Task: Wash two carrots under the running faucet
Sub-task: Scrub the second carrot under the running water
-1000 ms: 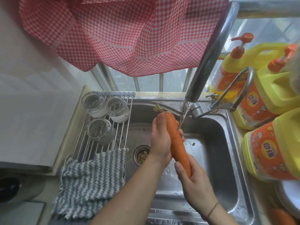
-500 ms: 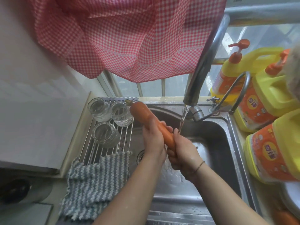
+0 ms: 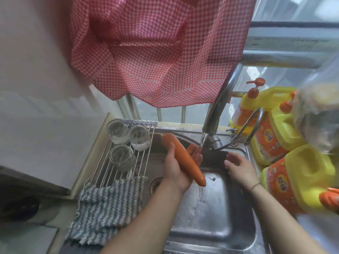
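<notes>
My left hand (image 3: 173,166) grips a long orange carrot (image 3: 184,158) over the steel sink (image 3: 216,226). The carrot slants from upper left down to lower right, its tip pointing at the basin. Water runs from the faucet (image 3: 218,110) and falls just right of the carrot, onto my left fingertips. My right hand (image 3: 239,166) hovers apart to the right of the stream, fingers loosely spread, holding nothing. A second carrot is not clearly in view.
A wire rack (image 3: 124,158) over the sink's left side carries three glass jars (image 3: 119,132). A striped grey cloth (image 3: 108,209) drapes over its front. Several yellow detergent jugs (image 3: 275,136) crowd the right edge. A red checked curtain (image 3: 157,52) hangs above.
My right hand has let go of the carrot and moved right. The left hand keeps the carrot, which is tilted with its tip lower toward the basin.
</notes>
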A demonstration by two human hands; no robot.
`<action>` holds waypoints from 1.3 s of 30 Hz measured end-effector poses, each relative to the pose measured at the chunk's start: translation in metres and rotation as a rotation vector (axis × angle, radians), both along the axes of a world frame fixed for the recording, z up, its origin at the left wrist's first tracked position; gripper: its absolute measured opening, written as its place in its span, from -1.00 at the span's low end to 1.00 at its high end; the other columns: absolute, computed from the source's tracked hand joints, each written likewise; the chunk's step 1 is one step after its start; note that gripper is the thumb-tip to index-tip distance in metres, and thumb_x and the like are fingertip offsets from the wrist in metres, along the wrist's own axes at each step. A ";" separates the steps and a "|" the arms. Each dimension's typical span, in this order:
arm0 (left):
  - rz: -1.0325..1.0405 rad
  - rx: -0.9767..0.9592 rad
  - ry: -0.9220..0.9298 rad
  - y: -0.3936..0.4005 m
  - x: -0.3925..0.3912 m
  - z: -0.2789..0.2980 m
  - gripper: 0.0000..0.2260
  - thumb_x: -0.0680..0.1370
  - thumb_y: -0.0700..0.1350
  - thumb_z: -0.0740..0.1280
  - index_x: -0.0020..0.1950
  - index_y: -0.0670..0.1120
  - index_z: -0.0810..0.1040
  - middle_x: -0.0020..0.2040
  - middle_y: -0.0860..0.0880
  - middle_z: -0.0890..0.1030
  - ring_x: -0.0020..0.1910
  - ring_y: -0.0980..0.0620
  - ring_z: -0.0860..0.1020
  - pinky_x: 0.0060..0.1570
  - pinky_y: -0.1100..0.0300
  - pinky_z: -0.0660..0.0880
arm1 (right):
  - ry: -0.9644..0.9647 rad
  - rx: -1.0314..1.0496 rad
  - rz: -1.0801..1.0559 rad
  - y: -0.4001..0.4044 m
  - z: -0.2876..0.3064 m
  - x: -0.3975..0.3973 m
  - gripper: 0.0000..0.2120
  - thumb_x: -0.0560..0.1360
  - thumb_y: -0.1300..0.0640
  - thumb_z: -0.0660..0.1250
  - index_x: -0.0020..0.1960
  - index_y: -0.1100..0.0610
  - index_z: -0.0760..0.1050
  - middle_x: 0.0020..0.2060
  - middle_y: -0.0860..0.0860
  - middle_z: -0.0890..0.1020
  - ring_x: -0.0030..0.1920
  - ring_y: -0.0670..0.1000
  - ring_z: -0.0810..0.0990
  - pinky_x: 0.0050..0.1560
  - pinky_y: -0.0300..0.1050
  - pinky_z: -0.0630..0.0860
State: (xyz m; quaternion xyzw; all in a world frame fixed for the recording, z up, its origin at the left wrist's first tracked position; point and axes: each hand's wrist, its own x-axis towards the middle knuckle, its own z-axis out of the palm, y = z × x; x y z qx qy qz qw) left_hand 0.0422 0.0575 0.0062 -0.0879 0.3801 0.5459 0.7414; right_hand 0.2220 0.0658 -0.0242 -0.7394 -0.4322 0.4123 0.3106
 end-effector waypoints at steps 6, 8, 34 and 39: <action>0.143 -0.071 -0.139 0.008 0.013 0.014 -0.36 0.62 0.27 0.14 0.44 -0.24 0.34 -0.11 -0.23 0.63 -0.38 -0.08 0.68 -0.42 0.14 0.60 | 0.032 0.049 -0.012 0.014 0.013 -0.002 -0.57 0.56 0.23 0.26 0.43 0.22 0.37 0.31 0.09 0.52 0.28 0.09 0.52 0.35 0.06 0.42; 0.205 -0.103 -0.145 0.013 0.016 0.020 -0.41 0.68 0.18 0.05 0.50 -0.28 0.27 -0.28 -0.22 0.60 -0.45 -0.04 0.66 -0.49 0.17 0.58 | 0.003 0.067 -0.040 0.014 0.016 -0.001 -0.61 0.56 0.20 0.27 0.38 0.20 0.44 0.27 0.09 0.55 0.24 0.11 0.54 0.31 0.12 0.46; 0.120 -0.206 -0.214 0.003 0.011 0.028 -0.47 0.59 0.17 0.28 0.27 -0.28 0.41 -0.10 -0.22 0.60 -0.48 -0.13 0.64 -0.46 0.06 0.60 | 0.005 0.120 -0.068 0.004 0.005 -0.011 -0.46 0.53 0.32 0.25 0.50 0.16 0.28 0.40 0.11 0.45 0.38 0.04 0.44 0.40 -0.05 0.35; 0.002 -0.149 -0.186 -0.008 0.008 0.037 -0.52 0.59 0.15 0.30 0.17 -0.28 0.41 0.04 -0.29 0.62 -0.16 -0.18 0.65 -0.26 -0.06 0.66 | 0.020 0.127 -0.073 0.006 0.002 -0.013 -0.44 0.53 0.38 0.19 0.50 0.14 0.28 0.41 0.09 0.43 0.41 0.02 0.40 0.42 -0.08 0.30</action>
